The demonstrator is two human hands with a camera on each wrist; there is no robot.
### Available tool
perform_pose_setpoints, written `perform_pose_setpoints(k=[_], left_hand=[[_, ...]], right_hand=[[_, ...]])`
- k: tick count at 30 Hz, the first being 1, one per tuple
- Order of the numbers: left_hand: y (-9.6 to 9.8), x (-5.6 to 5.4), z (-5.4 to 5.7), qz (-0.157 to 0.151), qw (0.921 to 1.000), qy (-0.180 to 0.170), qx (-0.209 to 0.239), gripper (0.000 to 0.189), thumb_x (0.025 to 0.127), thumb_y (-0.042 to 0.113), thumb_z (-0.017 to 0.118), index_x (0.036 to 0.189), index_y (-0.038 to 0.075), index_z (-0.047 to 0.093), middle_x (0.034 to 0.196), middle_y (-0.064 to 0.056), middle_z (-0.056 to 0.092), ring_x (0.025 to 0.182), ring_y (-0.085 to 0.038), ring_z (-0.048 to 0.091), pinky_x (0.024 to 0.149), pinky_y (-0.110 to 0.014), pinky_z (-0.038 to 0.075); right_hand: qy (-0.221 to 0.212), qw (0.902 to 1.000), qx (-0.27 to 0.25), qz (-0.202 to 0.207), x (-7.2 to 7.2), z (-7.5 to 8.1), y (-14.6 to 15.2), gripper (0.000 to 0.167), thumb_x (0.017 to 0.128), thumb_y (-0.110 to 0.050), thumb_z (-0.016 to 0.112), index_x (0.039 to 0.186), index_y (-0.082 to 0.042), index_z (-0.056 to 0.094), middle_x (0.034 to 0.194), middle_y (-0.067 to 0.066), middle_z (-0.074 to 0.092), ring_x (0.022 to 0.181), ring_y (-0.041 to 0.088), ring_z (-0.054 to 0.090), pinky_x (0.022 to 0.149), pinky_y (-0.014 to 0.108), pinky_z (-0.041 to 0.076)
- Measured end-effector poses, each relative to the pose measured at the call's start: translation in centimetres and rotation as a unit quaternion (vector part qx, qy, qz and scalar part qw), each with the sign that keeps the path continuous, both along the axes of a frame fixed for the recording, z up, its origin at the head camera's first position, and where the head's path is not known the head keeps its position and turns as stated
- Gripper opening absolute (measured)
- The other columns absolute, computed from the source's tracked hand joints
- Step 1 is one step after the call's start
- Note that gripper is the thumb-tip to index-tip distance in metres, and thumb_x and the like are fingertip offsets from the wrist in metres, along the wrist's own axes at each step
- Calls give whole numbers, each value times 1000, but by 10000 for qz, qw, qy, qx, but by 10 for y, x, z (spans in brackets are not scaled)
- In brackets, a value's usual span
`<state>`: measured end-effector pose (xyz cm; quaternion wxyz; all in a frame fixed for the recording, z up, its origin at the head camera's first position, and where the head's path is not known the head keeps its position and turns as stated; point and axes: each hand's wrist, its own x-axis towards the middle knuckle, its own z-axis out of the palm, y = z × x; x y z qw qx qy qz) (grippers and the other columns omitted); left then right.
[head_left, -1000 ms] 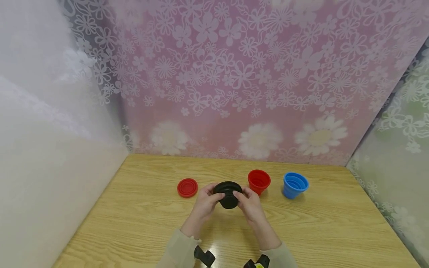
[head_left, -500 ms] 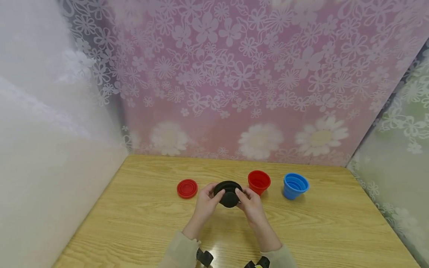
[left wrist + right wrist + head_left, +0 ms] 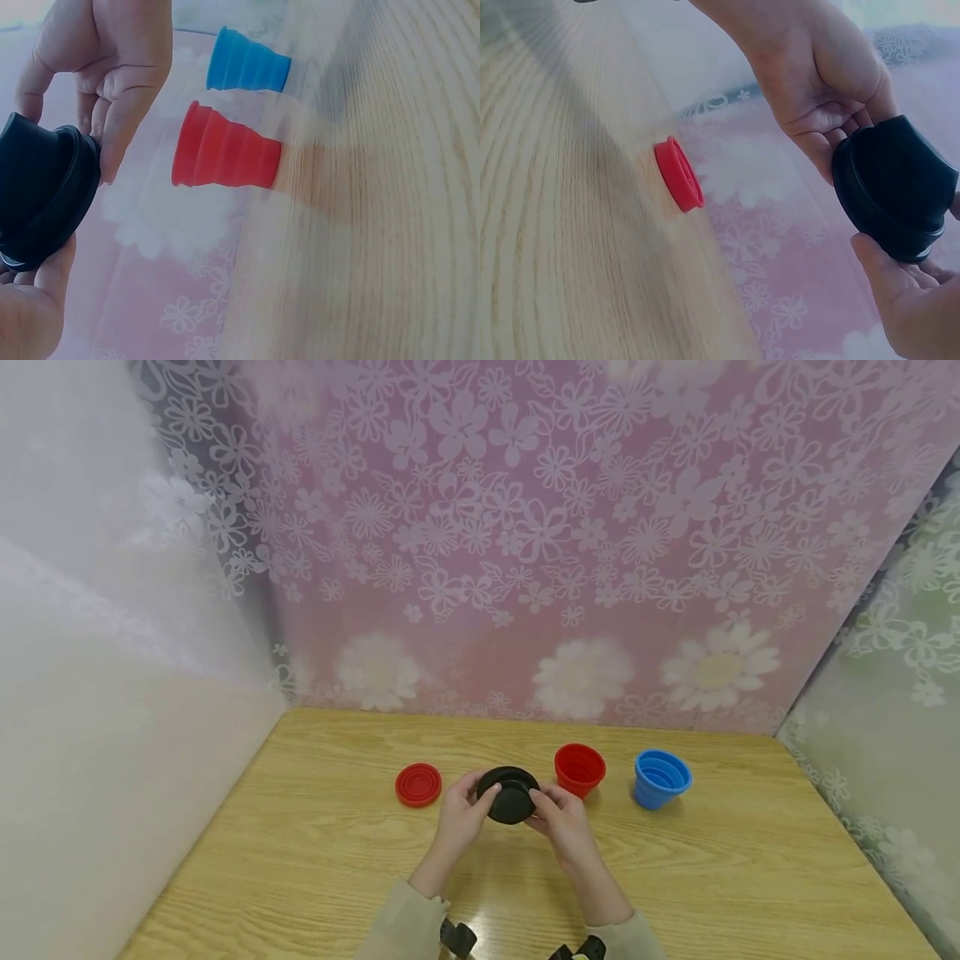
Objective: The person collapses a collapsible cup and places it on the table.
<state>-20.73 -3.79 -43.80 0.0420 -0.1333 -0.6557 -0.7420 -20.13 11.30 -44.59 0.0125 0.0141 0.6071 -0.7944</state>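
Observation:
Between my two hands, above the table, is a black collapsible cup (image 3: 512,802), partly folded down with its small base turned toward me. My left hand (image 3: 459,814) grips its left side, thumb against the body near the base and fingers round the wide rim. On the opposite side my right hand (image 3: 564,822) holds it the same way. Both wrist views show the cup's base end (image 3: 22,154) still standing out from the thick rim (image 3: 885,232). The fingers behind the cup are partly hidden.
A red collapsible cup (image 3: 579,768) stands unfolded just beyond my right hand, with a blue one (image 3: 660,779) to its right. A flattened red cup (image 3: 418,785) lies left of my left hand. Walls of flowered cloth (image 3: 480,610) enclose the wooden table (image 3: 315,827).
The black cup has tipped so its base faces me more squarely. My thumbs have shifted slightly up along its sides. The other cups stay in place.

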Motion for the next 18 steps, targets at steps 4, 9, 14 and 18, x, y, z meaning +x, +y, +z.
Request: perform_pose_setpoints(k=[4, 9, 14, 18], left_hand=[[0, 1, 0, 19, 10000, 44, -74, 20, 85, -2, 55, 102, -13, 55, 95, -21, 58, 78, -7, 58, 70, -24, 50], [1, 1, 1, 116, 9998, 37, -126, 20, 85, -2, 54, 102, -13, 55, 94, -21, 58, 78, -6, 57, 70, -23, 49], [1, 3, 4, 241, 9994, -181, -162, 22, 86, 0, 54, 104, -12, 55, 97, -20, 58, 79, -8, 57, 70, -23, 49], [0, 3, 7, 132, 9990, -431, -6, 27, 88, 4, 53, 110, -12, 53, 98, -19, 58, 80, -10, 58, 68, -25, 50]], right_hand=[[45, 9995, 298, -101, -1, 1, 0, 18, 86, 0, 51, 95, 15, 54, 79, 11, 56, 70, 18, 60, 68, 33, 51], [91, 9976, 646, -211, -1, 1, -1, 21, 85, 0, 53, 99, 15, 54, 80, 13, 59, 72, 17, 61, 68, 33, 51], [108, 9955, 874, -344, -1, 0, -3, 23, 86, -2, 55, 102, 14, 54, 81, 14, 60, 72, 17, 61, 67, 30, 51], [125, 9957, 772, -486, -2, 1, -4, 23, 86, -3, 54, 102, 14, 53, 81, 14, 60, 70, 16, 61, 66, 29, 51]])
